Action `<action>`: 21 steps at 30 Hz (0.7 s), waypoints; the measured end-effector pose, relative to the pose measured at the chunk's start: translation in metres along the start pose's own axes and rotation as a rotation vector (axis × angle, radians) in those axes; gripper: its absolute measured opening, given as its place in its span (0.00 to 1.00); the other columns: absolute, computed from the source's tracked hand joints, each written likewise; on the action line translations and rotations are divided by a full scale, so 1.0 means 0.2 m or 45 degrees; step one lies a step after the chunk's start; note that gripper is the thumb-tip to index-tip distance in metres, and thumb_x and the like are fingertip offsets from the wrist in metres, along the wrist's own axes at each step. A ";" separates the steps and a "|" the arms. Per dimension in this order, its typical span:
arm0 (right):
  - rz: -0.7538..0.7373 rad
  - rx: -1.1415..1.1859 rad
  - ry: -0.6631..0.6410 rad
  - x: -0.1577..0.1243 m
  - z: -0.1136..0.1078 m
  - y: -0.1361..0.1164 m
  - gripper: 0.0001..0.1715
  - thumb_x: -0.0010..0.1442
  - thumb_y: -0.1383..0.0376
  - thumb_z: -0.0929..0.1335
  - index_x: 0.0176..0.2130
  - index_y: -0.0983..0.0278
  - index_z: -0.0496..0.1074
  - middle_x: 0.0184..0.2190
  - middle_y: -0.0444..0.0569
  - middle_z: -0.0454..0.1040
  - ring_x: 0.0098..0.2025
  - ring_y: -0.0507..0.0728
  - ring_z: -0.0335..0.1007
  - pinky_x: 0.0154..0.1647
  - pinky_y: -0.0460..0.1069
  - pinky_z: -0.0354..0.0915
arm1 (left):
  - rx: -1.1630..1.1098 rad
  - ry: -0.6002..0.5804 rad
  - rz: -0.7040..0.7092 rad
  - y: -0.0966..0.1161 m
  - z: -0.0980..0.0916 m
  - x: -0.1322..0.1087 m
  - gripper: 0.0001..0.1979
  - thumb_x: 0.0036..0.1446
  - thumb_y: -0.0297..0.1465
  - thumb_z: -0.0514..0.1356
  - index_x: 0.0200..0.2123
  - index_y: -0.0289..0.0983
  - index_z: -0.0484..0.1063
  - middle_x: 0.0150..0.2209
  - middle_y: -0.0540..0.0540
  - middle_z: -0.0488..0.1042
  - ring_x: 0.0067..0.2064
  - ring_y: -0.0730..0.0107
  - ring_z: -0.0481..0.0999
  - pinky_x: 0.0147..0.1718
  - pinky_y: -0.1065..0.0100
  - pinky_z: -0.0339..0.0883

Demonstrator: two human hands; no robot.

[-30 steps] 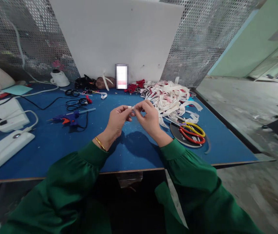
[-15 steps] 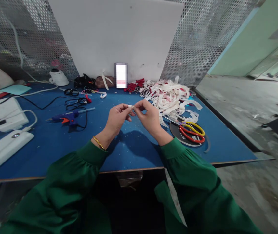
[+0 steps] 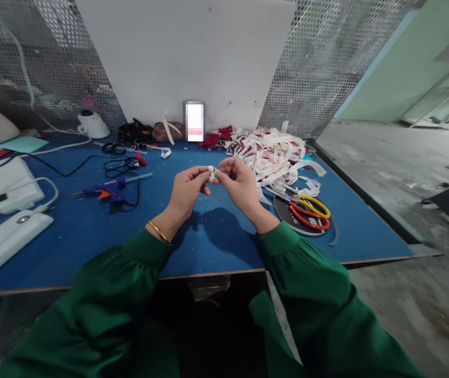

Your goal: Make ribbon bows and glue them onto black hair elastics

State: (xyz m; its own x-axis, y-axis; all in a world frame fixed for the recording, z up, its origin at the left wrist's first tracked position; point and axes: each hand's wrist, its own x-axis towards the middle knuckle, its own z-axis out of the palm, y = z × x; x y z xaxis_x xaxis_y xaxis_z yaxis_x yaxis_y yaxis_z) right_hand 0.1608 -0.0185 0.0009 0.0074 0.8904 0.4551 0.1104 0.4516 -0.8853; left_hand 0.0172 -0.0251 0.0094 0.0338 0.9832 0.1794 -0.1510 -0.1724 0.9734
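Note:
Between my fingertips is a small piece of off-white ribbon, bunched or rolled; its exact shape is too small to make out. My left hand pinches it from the left with thumb and forefinger. From the right, my right hand grips it with thumb and fingertips. Both hands are raised over the middle of the blue table. A tangled heap of white ribbon strips lies just beyond my right hand.
Scissors with yellow and red handles rest on a black disc at right. A blue glue gun lies at left, near a white power strip. A bright phone screen stands against the white board.
My right fingers have shifted slightly and lifted, and more of the off-white ribbon piece shows between my fingertips. My left hand has barely moved.

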 end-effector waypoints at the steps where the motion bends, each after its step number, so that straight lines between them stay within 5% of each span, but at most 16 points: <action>1: 0.024 0.033 0.006 0.01 0.00 0.01 0.09 0.56 0.67 0.69 0.39 0.61 0.67 0.30 0.41 0.73 0.30 0.51 0.73 0.34 0.48 0.67 | 0.005 -0.004 0.002 0.00 0.00 0.00 0.10 0.53 0.33 0.65 0.36 0.34 0.82 0.28 0.45 0.81 0.21 0.77 0.70 0.21 0.72 0.64; 7: 0.042 0.085 0.081 0.02 0.00 0.04 0.10 0.55 0.71 0.68 0.38 0.60 0.66 0.28 0.39 0.70 0.28 0.50 0.68 0.32 0.47 0.65 | 0.049 -0.024 0.004 0.01 0.00 -0.01 0.11 0.53 0.32 0.65 0.37 0.33 0.83 0.30 0.44 0.82 0.20 0.77 0.70 0.20 0.72 0.64; 12: -0.199 -0.244 -0.017 0.00 -0.02 0.03 0.13 0.60 0.71 0.66 0.44 0.60 0.73 0.32 0.43 0.71 0.31 0.52 0.68 0.35 0.49 0.64 | 0.138 -0.020 0.020 0.02 0.00 -0.01 0.10 0.52 0.30 0.63 0.35 0.33 0.83 0.28 0.46 0.81 0.18 0.78 0.68 0.19 0.73 0.63; 21: -0.358 -0.654 -0.213 0.01 -0.04 0.03 0.19 0.60 0.75 0.64 0.43 0.60 0.78 0.31 0.46 0.67 0.33 0.55 0.66 0.35 0.49 0.61 | 0.744 -0.103 0.208 0.01 -0.05 0.01 0.10 0.53 0.28 0.56 0.28 0.35 0.78 0.24 0.49 0.79 0.18 0.76 0.70 0.21 0.73 0.64</action>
State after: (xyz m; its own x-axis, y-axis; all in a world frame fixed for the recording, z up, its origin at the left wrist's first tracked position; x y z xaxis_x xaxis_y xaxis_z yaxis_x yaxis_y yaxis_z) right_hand 0.1697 -0.0151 -0.0019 -0.2433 0.7566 0.6069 0.5509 0.6228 -0.5556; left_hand 0.0065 -0.0225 0.0094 0.1343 0.9375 0.3211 0.4056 -0.3476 0.8454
